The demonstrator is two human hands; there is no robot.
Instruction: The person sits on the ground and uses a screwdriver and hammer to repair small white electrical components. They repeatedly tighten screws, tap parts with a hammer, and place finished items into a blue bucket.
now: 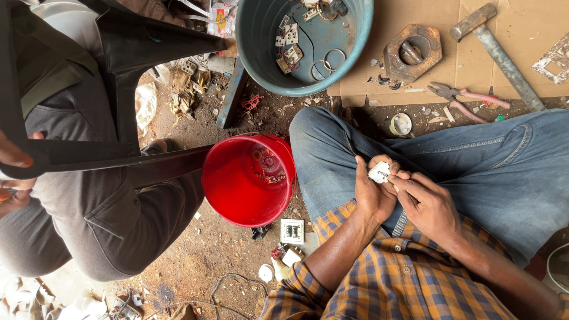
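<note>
Both hands work on a small white switch part [379, 172]: left hand [372, 192] cups it, right hand [428, 204] pinches its edge; red bucket [248, 181] at nine o'clock.

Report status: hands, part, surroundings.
Left hand and right hand both grip small white switch part over lap. Red bucket beside knee. Pliers on cardboard.

crumpled printed wrapper [220, 18], red & white, lies at top edge just left of teal tub [261, 53].
</note>
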